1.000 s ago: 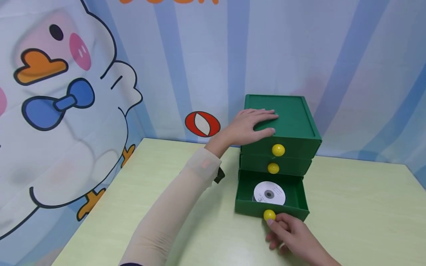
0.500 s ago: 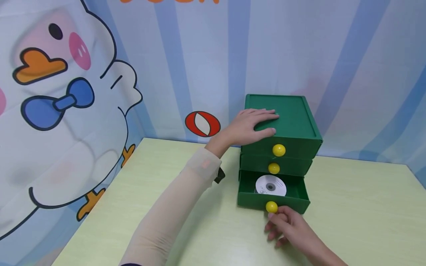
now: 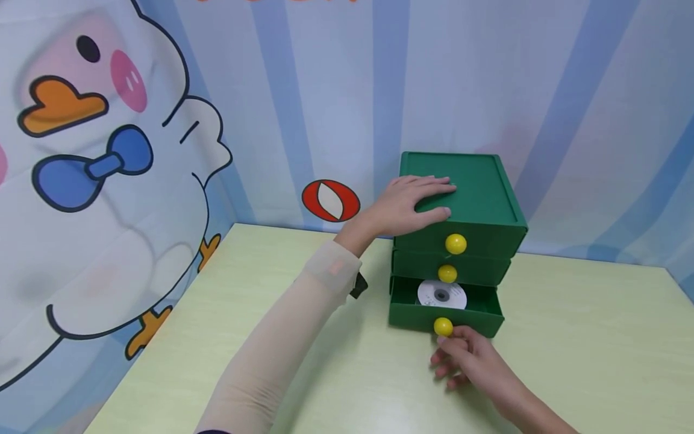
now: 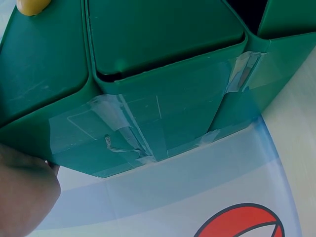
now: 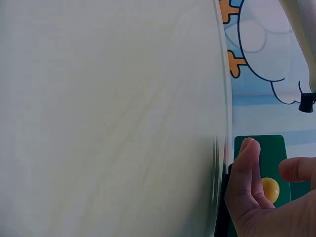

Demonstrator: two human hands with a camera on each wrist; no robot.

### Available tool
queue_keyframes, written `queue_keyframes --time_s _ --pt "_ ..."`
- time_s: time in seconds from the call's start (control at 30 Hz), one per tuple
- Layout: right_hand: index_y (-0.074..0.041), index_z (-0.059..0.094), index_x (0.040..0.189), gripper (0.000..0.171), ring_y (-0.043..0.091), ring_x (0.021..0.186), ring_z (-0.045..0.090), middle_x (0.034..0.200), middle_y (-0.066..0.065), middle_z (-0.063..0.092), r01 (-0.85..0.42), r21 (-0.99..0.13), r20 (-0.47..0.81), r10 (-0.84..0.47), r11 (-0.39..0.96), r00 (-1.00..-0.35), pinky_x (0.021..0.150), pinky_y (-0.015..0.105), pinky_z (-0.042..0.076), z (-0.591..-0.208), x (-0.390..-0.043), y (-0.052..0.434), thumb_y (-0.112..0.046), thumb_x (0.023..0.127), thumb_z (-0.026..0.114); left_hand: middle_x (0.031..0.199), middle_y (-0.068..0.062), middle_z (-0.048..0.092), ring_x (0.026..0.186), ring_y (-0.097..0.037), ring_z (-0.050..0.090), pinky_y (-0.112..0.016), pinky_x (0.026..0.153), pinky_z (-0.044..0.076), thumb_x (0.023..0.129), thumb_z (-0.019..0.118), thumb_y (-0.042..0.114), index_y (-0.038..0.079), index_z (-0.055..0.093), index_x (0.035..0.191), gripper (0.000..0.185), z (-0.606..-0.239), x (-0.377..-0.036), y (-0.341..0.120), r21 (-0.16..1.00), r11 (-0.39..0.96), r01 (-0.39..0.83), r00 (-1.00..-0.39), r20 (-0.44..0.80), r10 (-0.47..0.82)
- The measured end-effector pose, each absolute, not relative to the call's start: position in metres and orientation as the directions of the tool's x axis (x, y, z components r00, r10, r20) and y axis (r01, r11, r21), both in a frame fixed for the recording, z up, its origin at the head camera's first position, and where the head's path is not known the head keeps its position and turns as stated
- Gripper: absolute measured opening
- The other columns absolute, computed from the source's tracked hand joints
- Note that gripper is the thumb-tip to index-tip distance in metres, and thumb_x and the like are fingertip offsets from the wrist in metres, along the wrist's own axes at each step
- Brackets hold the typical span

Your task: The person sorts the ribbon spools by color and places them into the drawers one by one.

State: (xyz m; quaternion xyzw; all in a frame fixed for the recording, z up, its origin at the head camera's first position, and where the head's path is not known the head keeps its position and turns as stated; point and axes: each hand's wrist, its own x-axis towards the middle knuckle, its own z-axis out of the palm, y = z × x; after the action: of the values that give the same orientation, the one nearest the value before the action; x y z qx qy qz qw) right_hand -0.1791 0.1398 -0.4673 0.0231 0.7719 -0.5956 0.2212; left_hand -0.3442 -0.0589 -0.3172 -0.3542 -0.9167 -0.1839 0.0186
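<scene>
A green drawer cabinet point(image 3: 461, 187) stands on the table with several round yellow knobs on its fronts. Its bottom drawer point(image 3: 472, 319) is partly out, and a white disc point(image 3: 428, 295) with a dark centre lies inside. My left hand point(image 3: 406, 205) rests flat on the cabinet top, fingers spread to the right. Thumb and forefinger of my right hand point(image 3: 468, 358) are at the bottom drawer's yellow knob point(image 3: 443, 326), the other fingers curled below. The right wrist view shows this knob point(image 5: 270, 189) between thumb and fingers. Clear tape point(image 4: 118, 118) crosses the cabinet's side in the left wrist view.
The pale table point(image 3: 585, 337) runs on to both sides of the cabinet. Close behind hangs a striped blue backdrop point(image 3: 336, 108) with a cartoon duck. A small black object point(image 3: 358, 286) shows beside the left forearm.
My right hand and the bottom drawer have moved back toward the cabinet, so less of the drawer sticks out and the disc goes in with it. My left hand stays in place.
</scene>
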Motion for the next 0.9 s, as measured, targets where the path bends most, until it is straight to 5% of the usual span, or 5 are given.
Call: queue_keyframes --time_s 0.9 --pt "0.011 0.044 0.137 0.039 0.021 0.086 0.074 0.106 0.011 0.075 0.265 -0.94 -0.32 -0.279 0.217 -0.906 0.075 0.034 0.064 -0.465 -0.206 0.143 -0.021 0.116 0.038 0.173 0.007 0.032 0.162 -0.021 0.024 -0.044 0.132 0.013 0.11 0.052 0.047 0.027 0.044 0.164 0.058 -0.319 -0.344 -0.06 0.337 0.667 0.665 -0.742 0.195 0.641"
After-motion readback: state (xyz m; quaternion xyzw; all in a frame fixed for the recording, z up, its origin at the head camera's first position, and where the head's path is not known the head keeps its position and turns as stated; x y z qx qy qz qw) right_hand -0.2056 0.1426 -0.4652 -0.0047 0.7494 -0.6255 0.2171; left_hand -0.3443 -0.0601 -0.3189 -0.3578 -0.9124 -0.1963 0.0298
